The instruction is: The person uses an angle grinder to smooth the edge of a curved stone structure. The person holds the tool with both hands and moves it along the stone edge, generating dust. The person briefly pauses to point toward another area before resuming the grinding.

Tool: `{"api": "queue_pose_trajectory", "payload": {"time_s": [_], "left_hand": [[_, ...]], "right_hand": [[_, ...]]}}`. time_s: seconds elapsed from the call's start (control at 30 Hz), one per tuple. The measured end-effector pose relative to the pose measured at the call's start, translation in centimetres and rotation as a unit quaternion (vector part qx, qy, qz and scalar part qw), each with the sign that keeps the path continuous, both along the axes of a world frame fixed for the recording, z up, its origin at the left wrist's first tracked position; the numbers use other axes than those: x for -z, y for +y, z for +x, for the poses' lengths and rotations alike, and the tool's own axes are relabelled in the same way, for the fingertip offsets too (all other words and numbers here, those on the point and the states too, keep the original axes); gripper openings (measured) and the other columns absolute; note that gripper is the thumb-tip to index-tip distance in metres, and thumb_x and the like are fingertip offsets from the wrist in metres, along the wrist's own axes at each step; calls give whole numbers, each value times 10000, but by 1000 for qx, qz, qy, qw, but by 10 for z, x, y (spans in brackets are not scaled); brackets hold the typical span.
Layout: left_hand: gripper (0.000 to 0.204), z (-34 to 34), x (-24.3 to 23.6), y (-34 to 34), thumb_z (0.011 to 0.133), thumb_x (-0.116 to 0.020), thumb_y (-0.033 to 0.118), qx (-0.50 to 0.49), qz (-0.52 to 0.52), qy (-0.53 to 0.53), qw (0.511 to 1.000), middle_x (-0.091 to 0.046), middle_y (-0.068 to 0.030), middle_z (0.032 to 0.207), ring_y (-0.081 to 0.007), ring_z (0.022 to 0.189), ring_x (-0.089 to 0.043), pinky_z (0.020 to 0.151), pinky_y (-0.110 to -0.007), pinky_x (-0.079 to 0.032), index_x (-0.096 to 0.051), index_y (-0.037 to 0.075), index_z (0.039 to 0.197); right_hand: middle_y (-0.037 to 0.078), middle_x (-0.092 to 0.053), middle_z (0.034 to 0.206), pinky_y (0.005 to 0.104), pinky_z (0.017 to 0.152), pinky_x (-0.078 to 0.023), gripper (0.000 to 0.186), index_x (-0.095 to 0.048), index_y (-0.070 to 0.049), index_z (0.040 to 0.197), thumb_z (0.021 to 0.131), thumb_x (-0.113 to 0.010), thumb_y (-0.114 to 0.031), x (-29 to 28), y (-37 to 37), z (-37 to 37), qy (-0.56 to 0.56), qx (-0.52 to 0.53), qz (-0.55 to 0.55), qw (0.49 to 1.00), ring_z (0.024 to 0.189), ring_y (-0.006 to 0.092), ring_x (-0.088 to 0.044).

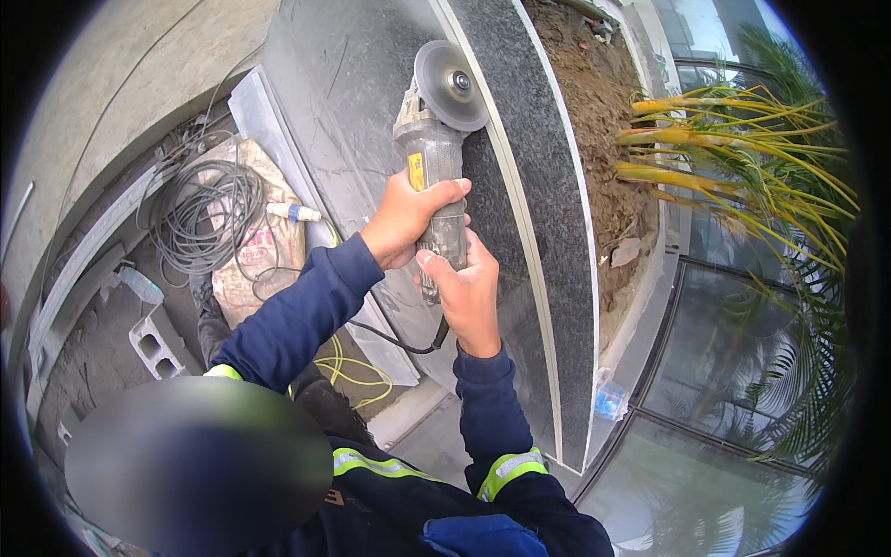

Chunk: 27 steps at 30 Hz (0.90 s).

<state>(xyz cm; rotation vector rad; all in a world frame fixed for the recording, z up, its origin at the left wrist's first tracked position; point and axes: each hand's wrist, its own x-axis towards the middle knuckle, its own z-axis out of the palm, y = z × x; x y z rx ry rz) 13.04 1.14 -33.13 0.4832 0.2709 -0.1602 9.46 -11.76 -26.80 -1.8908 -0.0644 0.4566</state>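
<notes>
A dusty grey angle grinder (433, 153) lies between my two hands, its round cutting disc (436, 79) at the far end. My left hand (406, 215) is closed round the middle of its body, thumb across the top. Farther back, my right hand (471, 290) grips the rear of the handle. Below both hands is a dark grey stone slab (334, 121) with a long pale strip (529, 269) running along it. The disc's right edge overlaps that strip in this view; whether it touches cannot be told. A black cord (399, 345) trails from the grinder's rear.
To the left, a coiled grey cable (206, 215) rests on a stained sack (269, 255), by a white-and-blue plug (294, 213). A hollow concrete block (160, 343) and yellow cord (357, 382) lie nearer. Right of the slab are soil (589, 121), palm stems (682, 137) and glass panels (715, 371).
</notes>
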Motion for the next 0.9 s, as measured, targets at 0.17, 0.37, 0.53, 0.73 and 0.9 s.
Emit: {"api": "queue_pose_trajectory", "payload": {"time_s": [0.17,0.37,0.53,0.73,0.9], "left_hand": [[339,-5,-3,-1,894,-813,214,3,4,9,1000,-661,-75,882,-193,740,-708,648,-360,-602,-608,12,1072],[317,-42,-2,-32,902,-806,187,1,0,2,1000,-664,-68,887,-183,745,-709,656,-349,-603,-611,11,1080],[346,-57,0,-49,905,-805,177,10,2,-2,1000,-664,-64,926,-172,750,-700,675,-343,-603,-594,7,1120],[302,-62,-4,-54,901,-807,177,3,16,9,1000,-677,-67,904,-169,754,-699,679,-343,-600,-633,0,1073],[296,-53,-5,-48,901,-803,177,-2,6,10,1000,-680,-70,899,-173,747,-702,671,-346,-597,-641,-3,1071]], "right_hand": [[53,-702,894,281,684,-538,275,-631,47,1132,911,-751,-65,-2,3,-5,5,22,7,1000,742,108,-661],[69,-716,948,268,674,-552,328,-624,48,1179,909,-742,-95,-6,-29,-43,-3,14,-45,999,745,118,-691],[74,-728,979,283,755,-550,479,-593,100,1294,890,-767,-91,-12,-47,-59,21,21,-60,998,803,109,-682],[84,-724,1031,296,810,-540,530,-585,94,1319,879,-783,-127,-9,-57,-62,18,13,-72,997,896,120,-667],[79,-718,973,278,720,-552,365,-607,66,1200,909,-743,-107,-6,-52,-51,-15,-5,-63,998,782,120,-694]]}}
